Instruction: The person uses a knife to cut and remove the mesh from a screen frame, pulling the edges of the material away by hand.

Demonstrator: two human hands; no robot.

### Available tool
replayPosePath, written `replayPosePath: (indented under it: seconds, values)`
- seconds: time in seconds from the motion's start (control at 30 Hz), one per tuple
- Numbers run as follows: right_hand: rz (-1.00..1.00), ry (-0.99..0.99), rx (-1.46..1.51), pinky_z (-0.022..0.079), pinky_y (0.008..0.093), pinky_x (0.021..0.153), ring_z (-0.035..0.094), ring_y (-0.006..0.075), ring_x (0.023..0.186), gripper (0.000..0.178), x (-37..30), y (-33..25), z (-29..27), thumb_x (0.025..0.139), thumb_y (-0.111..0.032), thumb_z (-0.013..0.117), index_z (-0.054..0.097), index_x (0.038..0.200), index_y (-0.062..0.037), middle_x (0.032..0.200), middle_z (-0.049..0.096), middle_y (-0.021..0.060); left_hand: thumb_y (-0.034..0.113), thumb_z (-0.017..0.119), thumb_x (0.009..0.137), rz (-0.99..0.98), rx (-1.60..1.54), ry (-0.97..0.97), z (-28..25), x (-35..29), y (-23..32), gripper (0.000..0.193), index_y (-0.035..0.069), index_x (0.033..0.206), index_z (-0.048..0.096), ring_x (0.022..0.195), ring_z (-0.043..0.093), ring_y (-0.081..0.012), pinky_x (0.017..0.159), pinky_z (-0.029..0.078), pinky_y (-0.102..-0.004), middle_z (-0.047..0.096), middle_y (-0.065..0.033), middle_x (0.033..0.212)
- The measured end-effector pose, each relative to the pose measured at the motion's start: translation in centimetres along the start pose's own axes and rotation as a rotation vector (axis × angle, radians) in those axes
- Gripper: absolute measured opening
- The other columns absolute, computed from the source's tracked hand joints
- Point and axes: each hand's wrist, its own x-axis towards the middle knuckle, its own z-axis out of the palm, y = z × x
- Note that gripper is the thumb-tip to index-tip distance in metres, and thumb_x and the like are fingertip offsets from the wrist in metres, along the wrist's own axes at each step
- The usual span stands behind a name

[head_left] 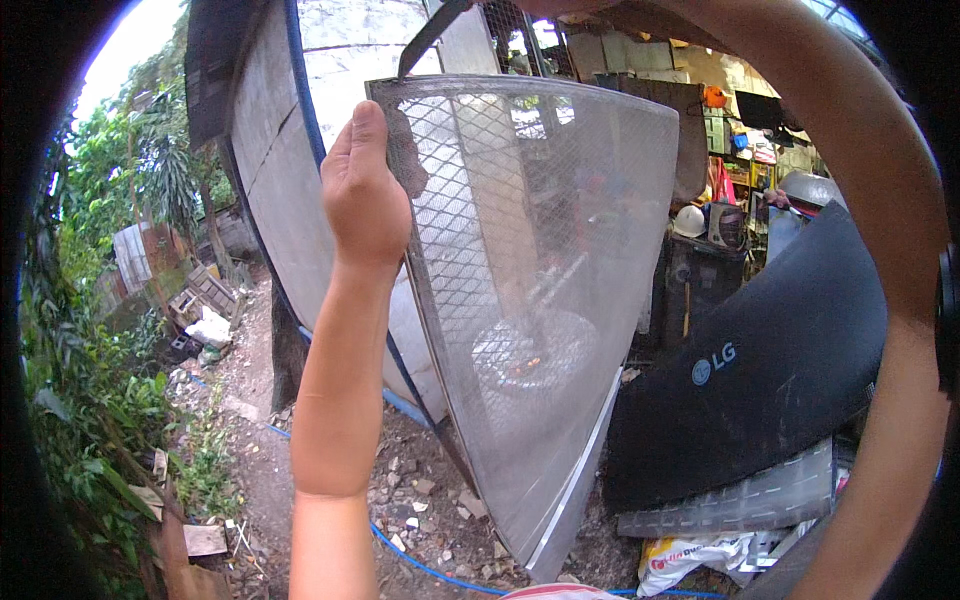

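Note:
My left hand [368, 195] is closed around the left edge of a framed mesh screen [560, 190], near its top corner, with the thumb pointing up. The screen stands tilted in front of me; fine grey netting and a diamond-patterned metal mesh show in it. At the top edge of the picture my right hand [565, 6] is mostly cut off, its arm arching over from the right. It grips a dark knife [432, 38], whose handle is hidden. The blade slants down and left, its tip at the screen's top left corner.
A large black panel [760, 370] leans at the right, above a white printed sack [690, 562]. Behind it, a white hard hat [689, 221] sits among cluttered shelves. A blue hose [425, 562] crosses the stony ground. Green plants [100, 410] grow along the left.

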Motion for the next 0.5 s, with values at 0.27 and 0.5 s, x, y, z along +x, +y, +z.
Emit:
replayPosePath:
  seconds: [0.27,0.5]
  values:
    - [-0.175,0.197,0.006,0.046,0.0434,0.086,0.062,0.0292,0.09,0.011,-3.7,-2.2,3.2,0.082,-0.006,0.059,0.065,0.091,-0.0085,0.087,0.065,0.0088,0.032,0.046,0.102,0.053,-0.044,0.041,-0.7,1.0,-0.7,0.034,0.003,0.098,0.064,0.066,0.055,-0.0083,0.058,0.044,-0.0223,0.062,-0.0014,0.081]
    - [0.134,0.43,0.606,0.051,0.0374,0.07,0.063,0.0209,0.079,0.032,-4.0,-3.8,4.8,0.081,-0.02,0.067,0.06,0.104,0.0017,0.085,0.064,0.0134,0.031,0.045,0.103,0.088,-0.033,0.076,-0.9,1.0,-1.3,0.039,-0.002,0.109,0.064,0.078,0.062,-0.01,0.065,0.048,-0.0218,0.066,-0.0035,0.094]
